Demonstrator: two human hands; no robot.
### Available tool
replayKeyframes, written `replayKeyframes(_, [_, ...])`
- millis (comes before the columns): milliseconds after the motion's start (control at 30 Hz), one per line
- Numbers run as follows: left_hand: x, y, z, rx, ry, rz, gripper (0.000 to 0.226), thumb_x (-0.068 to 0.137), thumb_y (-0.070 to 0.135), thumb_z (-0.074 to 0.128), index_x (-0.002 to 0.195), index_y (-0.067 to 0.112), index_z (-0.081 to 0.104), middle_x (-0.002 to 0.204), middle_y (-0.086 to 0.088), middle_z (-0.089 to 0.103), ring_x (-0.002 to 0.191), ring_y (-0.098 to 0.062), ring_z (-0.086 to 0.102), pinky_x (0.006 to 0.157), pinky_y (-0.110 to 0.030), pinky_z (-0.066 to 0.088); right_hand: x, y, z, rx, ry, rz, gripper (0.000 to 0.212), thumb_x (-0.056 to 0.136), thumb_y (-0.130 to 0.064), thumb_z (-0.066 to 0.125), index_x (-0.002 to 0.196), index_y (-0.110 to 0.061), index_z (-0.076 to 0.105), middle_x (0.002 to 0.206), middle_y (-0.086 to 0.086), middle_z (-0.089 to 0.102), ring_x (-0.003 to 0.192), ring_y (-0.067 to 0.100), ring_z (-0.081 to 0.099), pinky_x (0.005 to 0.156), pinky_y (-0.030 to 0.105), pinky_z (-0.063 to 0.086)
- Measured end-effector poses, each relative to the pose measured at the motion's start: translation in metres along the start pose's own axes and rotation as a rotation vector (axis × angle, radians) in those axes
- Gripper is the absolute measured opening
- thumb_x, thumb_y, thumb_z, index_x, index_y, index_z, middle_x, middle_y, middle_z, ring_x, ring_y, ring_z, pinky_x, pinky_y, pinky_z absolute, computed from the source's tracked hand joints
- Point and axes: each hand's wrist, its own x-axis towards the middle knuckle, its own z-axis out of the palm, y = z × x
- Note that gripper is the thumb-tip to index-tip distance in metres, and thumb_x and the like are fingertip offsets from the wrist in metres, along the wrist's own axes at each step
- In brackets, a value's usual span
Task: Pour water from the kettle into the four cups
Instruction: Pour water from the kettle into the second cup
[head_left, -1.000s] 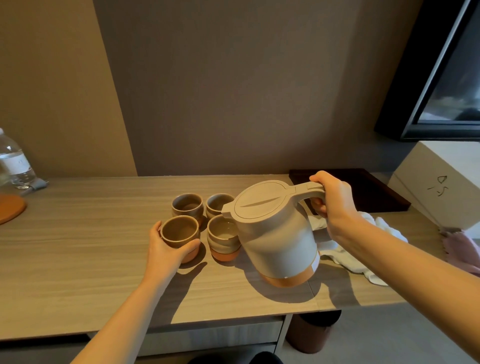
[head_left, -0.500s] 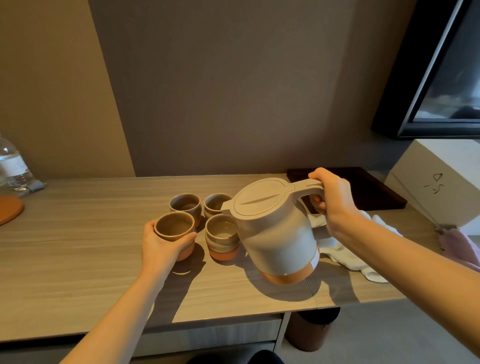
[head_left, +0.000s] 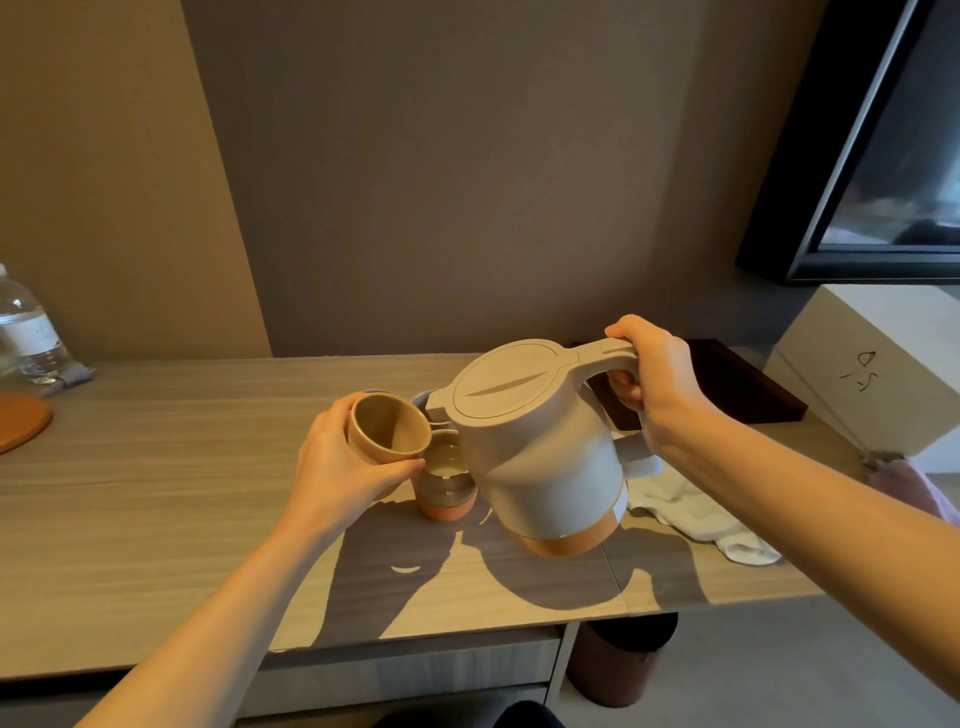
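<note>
The person is standing at the wooden counter (head_left: 156, 493) with both hands busy. The right hand (head_left: 657, 384) is gripping the handle of the beige electric kettle (head_left: 540, 447), fingers curled round it, and is holding the kettle in the air above the counter, tipped a little so the spout is pointing left. The left hand (head_left: 337, 467) is wrapping its fingers and thumb round an empty ceramic cup (head_left: 388, 427), holding it clear of the counter and tilting its mouth toward the spout, which is sitting just beside the rim. No stream of water is showing between them.

Directly below, a second cup (head_left: 445, 480) is standing on the counter with a pale sheen of water in its bottom, so I judge that one as already served. Behind the kettle's spout only a sliver of another cup (head_left: 422, 402) is peeking out; whether it has water in it I cannot tell, and the fourth cup is hiding from view.

By my reckoning the job is partly done at best: the held cup is waiting for its pour, and the back pair are needing a check. A white cloth (head_left: 696, 514) is lying to the right, near the kettle.
</note>
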Motion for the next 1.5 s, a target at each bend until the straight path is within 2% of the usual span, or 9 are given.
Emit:
replayKeyframes(167, [0.005,0.005,-0.002,0.066,-0.032,0.077,0.087,0.047,0.041,0.093,0.118,0.043,0.043,0.113,0.013,0.051,0.106,-0.011,0.048,0.078,-0.028,0.047,0.0,-0.001,0.003,-0.033,-0.016,-0.009,0.026,0.08,-0.035,0.059,0.062,-0.015,0.058,0.062,0.001,0.056,0.064,0.013,0.048,0.061,0.029,0.039])
replayKeyframes(333, [0.009,0.007,0.0,0.097,-0.066,0.092,0.088,0.046,0.042,0.093,0.116,0.047,0.041,0.113,0.015,0.048,0.102,-0.008,0.047,0.073,-0.022,0.043,0.0,0.003,0.002,-0.045,-0.034,-0.009,0.026,0.081,-0.034,0.06,0.064,-0.014,0.06,0.061,0.001,0.057,0.063,0.013,0.05,0.06,0.027,0.039])
replayKeyframes(633, [0.006,0.008,0.003,0.113,-0.085,0.133,0.088,0.045,0.042,0.094,0.115,0.045,0.041,0.107,0.022,0.045,0.103,-0.006,0.044,0.074,-0.022,0.04,0.001,0.008,0.002,-0.098,-0.003,-0.024,0.022,0.082,-0.035,0.06,0.068,-0.018,0.064,0.073,0.002,0.064,0.077,0.019,0.059,0.068,0.028,0.046])
replayKeyframes(733, [0.007,0.008,0.005,0.118,-0.086,0.127,0.088,0.045,0.042,0.094,0.116,0.044,0.041,0.112,0.017,0.047,0.103,-0.007,0.044,0.075,-0.023,0.041,0.001,0.009,0.001,-0.11,-0.013,-0.013,0.022,0.082,-0.036,0.06,0.071,-0.017,0.063,0.075,0.003,0.064,0.077,0.018,0.058,0.066,0.027,0.044])
replayKeyframes(1067, [0.004,0.008,0.008,0.128,-0.119,0.124,0.092,0.045,0.043,0.093,0.123,0.036,0.045,0.121,0.01,0.05,0.106,-0.01,0.045,0.075,-0.019,0.04,-0.001,0.008,0.0,-0.134,-0.031,-0.013,0.022,0.084,-0.032,0.059,0.069,-0.016,0.063,0.074,0.005,0.062,0.075,0.017,0.056,0.065,0.026,0.043])
replayKeyframes(1367, [0.001,0.006,0.011,0.106,-0.103,0.116,0.09,0.042,0.048,0.092,0.116,0.046,0.04,0.114,0.016,0.048,0.101,-0.006,0.046,0.068,-0.013,0.038,-0.001,-0.003,0.005,-0.186,-0.05,-0.025,0.027,0.084,-0.033,0.059,0.067,-0.013,0.062,0.066,0.005,0.056,0.069,0.016,0.052,0.064,0.026,0.044])
replayKeyframes(1500, [-0.001,0.007,0.011,0.109,-0.098,0.121,0.091,0.042,0.048,0.092,0.116,0.045,0.04,0.114,0.016,0.048,0.1,-0.008,0.047,0.067,-0.012,0.038,-0.001,-0.01,0.006,-0.207,-0.082,-0.038,0.029,0.082,-0.032,0.058,0.061,-0.011,0.059,0.057,0.004,0.051,0.061,0.015,0.048,0.061,0.027,0.04])
